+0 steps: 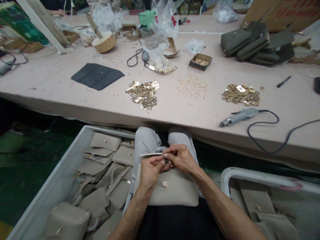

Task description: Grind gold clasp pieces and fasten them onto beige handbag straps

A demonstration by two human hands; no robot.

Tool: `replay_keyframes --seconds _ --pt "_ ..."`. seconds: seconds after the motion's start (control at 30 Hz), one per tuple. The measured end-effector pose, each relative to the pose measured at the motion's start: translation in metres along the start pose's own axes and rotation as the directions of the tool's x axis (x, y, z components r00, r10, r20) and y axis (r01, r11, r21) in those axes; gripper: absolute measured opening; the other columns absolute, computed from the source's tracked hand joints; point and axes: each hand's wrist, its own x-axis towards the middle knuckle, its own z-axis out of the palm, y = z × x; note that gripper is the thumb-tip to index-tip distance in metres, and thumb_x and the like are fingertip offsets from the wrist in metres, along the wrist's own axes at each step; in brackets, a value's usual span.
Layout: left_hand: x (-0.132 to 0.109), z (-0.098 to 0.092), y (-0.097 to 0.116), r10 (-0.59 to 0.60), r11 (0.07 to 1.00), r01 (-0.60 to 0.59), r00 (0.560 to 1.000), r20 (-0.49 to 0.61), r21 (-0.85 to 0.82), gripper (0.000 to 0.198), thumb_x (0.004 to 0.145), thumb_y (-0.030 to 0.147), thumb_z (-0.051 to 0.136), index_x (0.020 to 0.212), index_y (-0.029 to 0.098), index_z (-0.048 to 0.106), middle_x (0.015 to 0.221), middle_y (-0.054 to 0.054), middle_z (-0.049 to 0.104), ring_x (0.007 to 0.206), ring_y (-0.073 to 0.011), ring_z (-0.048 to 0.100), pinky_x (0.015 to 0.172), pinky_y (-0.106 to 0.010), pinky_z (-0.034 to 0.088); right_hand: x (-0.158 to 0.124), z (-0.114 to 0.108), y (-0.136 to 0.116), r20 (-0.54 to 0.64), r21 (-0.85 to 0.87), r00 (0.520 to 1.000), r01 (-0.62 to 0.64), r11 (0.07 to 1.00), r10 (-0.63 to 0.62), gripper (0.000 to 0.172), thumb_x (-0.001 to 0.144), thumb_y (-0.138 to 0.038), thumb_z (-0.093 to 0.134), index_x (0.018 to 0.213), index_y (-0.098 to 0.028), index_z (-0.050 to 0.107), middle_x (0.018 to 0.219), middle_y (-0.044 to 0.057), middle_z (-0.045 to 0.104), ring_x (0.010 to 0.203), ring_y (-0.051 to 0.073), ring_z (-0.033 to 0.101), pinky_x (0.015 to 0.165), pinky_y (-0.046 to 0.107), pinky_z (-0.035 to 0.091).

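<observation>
A beige leather handbag (pixel 175 193) lies on my lap, its flap lifted toward the table edge. My left hand (pixel 150 168) pinches the edge of the flap, fingers closed. Pressed against it, my right hand (pixel 181 158) is closed on a small gold metal clasp piece (pixel 166 160) at the flap. A gold clasp (pixel 164 184) sits on the front of the bag.
A grey bin (pixel 62 173) at my left holds several beige bags; another bin (pixel 250 175) is at my right. The pink table (pixel 62 96) carries piles of gold clasps (pixel 143 93), (pixel 241 94), tiny screws (pixel 192 86), an electric screwdriver (pixel 240 116) with cord, and dark green bags (pixel 255 45).
</observation>
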Motion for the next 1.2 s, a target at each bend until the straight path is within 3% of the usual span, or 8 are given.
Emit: replay_keyframes --seconds 0.1,0.2,0.53,0.83,1.0,1.13,1.2 --pt "0.001 -0.002 -0.002 0.015 1.0 -0.015 0.999 0.029 0.005 0.042 0.067 0.033 0.094 0.097 0.006 0.081 0.08 -0.015 0.082 0.07 -0.0252 0.08 0.067 -0.03 0.068 0.001 -0.001 0.003 0.056 0.125 0.995 -0.086 0.988 0.08 0.025 0.08 -0.037 0.074 0.091 -0.015 0.08 0.06 0.003 0.066 0.05 0.016 0.061 0.05 0.026 0.053" --pt "0.002 -0.002 -0.001 0.017 1.0 -0.018 0.999 0.039 0.015 0.041 0.069 0.032 0.093 0.098 0.006 0.081 0.08 -0.015 0.082 0.071 -0.0251 0.08 0.067 -0.028 0.067 0.001 -0.001 0.004 0.044 0.134 0.995 -0.099 0.986 0.094 0.028 0.078 -0.039 0.075 0.09 -0.014 0.08 0.063 0.004 0.067 0.051 0.016 0.062 0.05 0.026 0.054" --pt "0.001 -0.001 0.003 0.005 1.0 -0.006 0.998 0.056 0.014 0.04 0.068 0.029 0.092 0.099 0.005 0.081 0.08 -0.016 0.082 0.071 -0.0248 0.08 0.066 -0.027 0.066 -0.001 0.004 0.001 -0.073 -0.047 0.997 -0.039 0.998 0.035 0.023 0.081 -0.036 0.074 0.088 -0.016 0.082 0.085 0.007 0.071 0.059 0.015 0.064 0.05 0.024 0.051" --pt "0.001 0.004 0.012 -0.015 1.0 0.015 1.0 0.025 0.005 0.041 0.066 0.039 0.094 0.087 0.007 0.08 0.073 -0.013 0.08 0.061 -0.0224 0.077 0.054 -0.023 0.062 0.001 0.002 0.004 -0.118 -0.193 0.993 0.0 0.981 -0.023 0.014 0.083 -0.026 0.073 0.089 -0.019 0.083 0.08 0.004 0.073 0.067 0.016 0.063 0.058 0.025 0.045" --pt "0.004 0.009 0.01 0.001 1.0 0.0 0.998 -0.06 0.024 0.033 0.059 0.033 0.093 0.075 0.009 0.077 0.059 -0.009 0.075 0.05 -0.02 0.072 0.046 -0.021 0.055 -0.003 0.002 0.003 -0.115 -0.245 0.983 0.111 0.963 -0.142 0.013 0.088 -0.022 0.07 0.088 -0.02 0.083 0.081 0.004 0.072 0.073 0.016 0.064 0.065 0.026 0.046" --pt "0.003 0.015 0.012 0.089 0.995 -0.084 0.988 -0.124 0.051 0.024 0.061 0.029 0.088 0.068 0.01 0.075 0.05 0.0 0.065 0.032 -0.004 0.045 0.035 -0.015 0.032 -0.014 -0.001 0.001 -0.082 -0.25 0.94 0.301 0.92 -0.33 0.016 0.091 -0.025 0.071 0.104 -0.02 0.08 0.091 0.006 0.069 0.071 0.015 0.061 0.063 0.027 0.049" --pt "0.002 0.017 0.013 0.091 0.995 -0.085 0.986 -0.14 0.048 0.023 0.061 0.03 0.086 0.068 0.011 0.075 0.05 0.002 0.063 0.03 -0.0014 0.035 0.033 -0.016 0.024 -0.02 -0.003 0.001 -0.005 -0.267 0.894 0.431 0.862 -0.449 0.023 0.088 -0.022 0.074 0.112 -0.021 0.076 0.104 0.007 0.068 0.074 0.015 0.062 0.065 0.027 0.051"
